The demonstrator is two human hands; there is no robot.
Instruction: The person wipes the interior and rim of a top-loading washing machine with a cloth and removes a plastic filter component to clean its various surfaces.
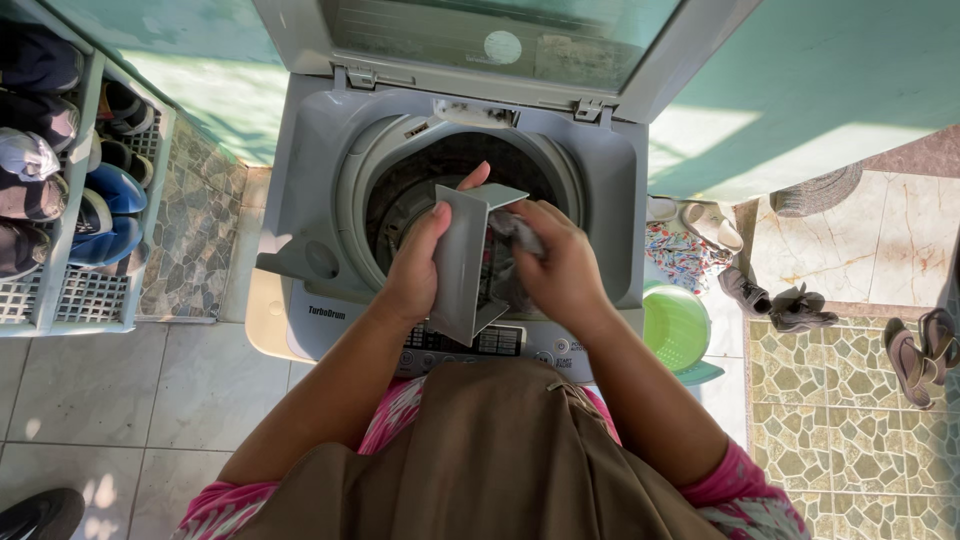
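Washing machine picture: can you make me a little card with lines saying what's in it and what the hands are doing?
place: tiled floor by a green wall
machine: grey top-loading washer, lid up
left hand: grips a grey filter case over the drum
right hand: fingers pinch grey lint at the case
left of machine: shoe rack with shoes
right of machine: green basket, patterned cloth, sandals and shoes on the floor
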